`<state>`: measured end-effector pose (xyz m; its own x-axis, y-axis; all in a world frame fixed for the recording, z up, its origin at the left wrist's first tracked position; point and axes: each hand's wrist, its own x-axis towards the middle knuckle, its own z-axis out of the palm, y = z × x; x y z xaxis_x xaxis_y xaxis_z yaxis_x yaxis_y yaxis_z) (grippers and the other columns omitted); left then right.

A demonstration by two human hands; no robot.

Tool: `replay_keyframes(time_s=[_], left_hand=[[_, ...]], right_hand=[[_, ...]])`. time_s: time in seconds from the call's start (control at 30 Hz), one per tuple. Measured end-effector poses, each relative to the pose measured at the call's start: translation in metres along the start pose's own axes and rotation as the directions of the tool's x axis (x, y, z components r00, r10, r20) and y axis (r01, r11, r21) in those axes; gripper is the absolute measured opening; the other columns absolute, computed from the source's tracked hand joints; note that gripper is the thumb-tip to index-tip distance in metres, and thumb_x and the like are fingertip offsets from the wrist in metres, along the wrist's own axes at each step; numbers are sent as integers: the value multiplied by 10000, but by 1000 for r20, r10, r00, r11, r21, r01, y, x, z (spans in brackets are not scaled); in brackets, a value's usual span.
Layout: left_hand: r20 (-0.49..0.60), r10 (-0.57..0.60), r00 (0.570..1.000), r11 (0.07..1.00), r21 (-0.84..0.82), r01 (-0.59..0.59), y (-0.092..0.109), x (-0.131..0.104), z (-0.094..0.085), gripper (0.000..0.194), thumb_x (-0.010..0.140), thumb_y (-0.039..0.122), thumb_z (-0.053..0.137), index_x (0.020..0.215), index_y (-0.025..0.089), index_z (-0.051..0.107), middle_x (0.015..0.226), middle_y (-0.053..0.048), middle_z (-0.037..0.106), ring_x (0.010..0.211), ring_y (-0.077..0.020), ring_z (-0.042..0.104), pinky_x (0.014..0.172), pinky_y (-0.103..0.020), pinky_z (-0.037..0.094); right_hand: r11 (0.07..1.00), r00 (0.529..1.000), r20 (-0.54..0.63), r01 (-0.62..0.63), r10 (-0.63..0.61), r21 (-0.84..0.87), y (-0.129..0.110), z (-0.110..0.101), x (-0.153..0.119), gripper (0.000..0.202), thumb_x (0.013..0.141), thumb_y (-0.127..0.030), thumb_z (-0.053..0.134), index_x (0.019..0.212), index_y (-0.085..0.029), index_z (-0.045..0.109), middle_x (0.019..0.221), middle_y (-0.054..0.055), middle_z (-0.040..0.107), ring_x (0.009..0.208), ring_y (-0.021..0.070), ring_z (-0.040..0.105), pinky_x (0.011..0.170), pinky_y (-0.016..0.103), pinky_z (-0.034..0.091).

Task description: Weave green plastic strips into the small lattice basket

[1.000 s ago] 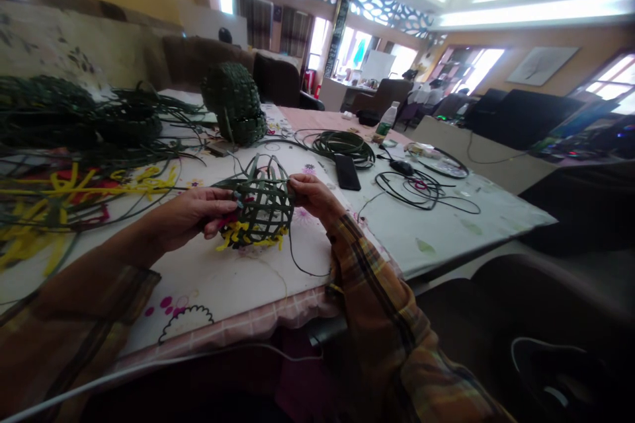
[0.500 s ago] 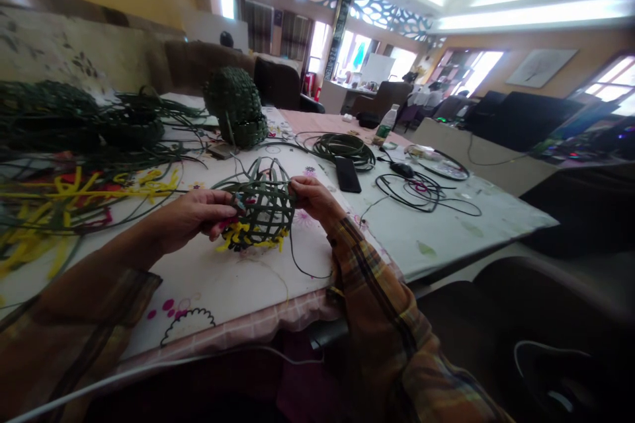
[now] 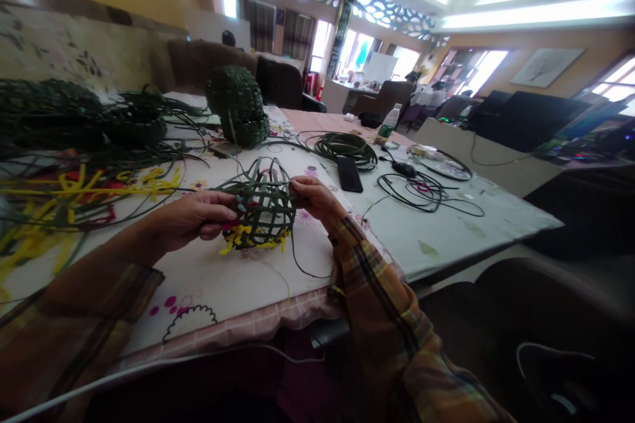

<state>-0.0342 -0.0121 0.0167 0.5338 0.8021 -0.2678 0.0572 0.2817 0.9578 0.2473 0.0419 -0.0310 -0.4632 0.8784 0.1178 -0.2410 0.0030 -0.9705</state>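
An open-weave basket (image 3: 268, 211) of dark green strips, with yellow strips around its lower part, rests on the white patterned tablecloth. At its left side, my left hand (image 3: 206, 213) is closed on the basket, thumb and fingers pinched near a small light-blue piece. My right hand (image 3: 311, 195) pinches the basket's right upper edge. Loose green strip ends stand up at the top of the basket. A thin dark strand hangs from its right side and curves over the cloth.
Green strips and yellow strips (image 3: 74, 182) lie at left. Behind stands a woven green piece (image 3: 238, 106). Rightward are a strip coil (image 3: 347, 149), a black phone (image 3: 350, 174), a bottle (image 3: 388, 124) and thin black coils (image 3: 411, 192). A white cable crosses below the table edge.
The view has shifted slightly. The fingers of my left hand have drawn closer together at the basket's left side; my right hand keeps its pinch.
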Motion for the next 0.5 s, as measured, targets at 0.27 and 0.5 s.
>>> replay_keyframes(time_s=[0.27,0.5], left_hand=[[8,0,1000,1000,-14,0,0,-1,-2,178,753,212,697,891,118,756,570,4,491,435,-72,313,367,-181,296],[-34,-2,999,999,35,3,-9,2,-5,133,883,272,741,820,155,744,676,-11,610,439,-41,238,420,-209,366]], right_hand=[[1000,999,35,8,-8,-8,1,-2,0,529,710,-553,864,629,-195,481,566,-77,420,478,47,321,450,179,253],[1000,998,55,-1,1,-10,0,-2,-1,521,737,-533,857,640,-194,473,580,-73,434,496,50,345,463,174,270]])
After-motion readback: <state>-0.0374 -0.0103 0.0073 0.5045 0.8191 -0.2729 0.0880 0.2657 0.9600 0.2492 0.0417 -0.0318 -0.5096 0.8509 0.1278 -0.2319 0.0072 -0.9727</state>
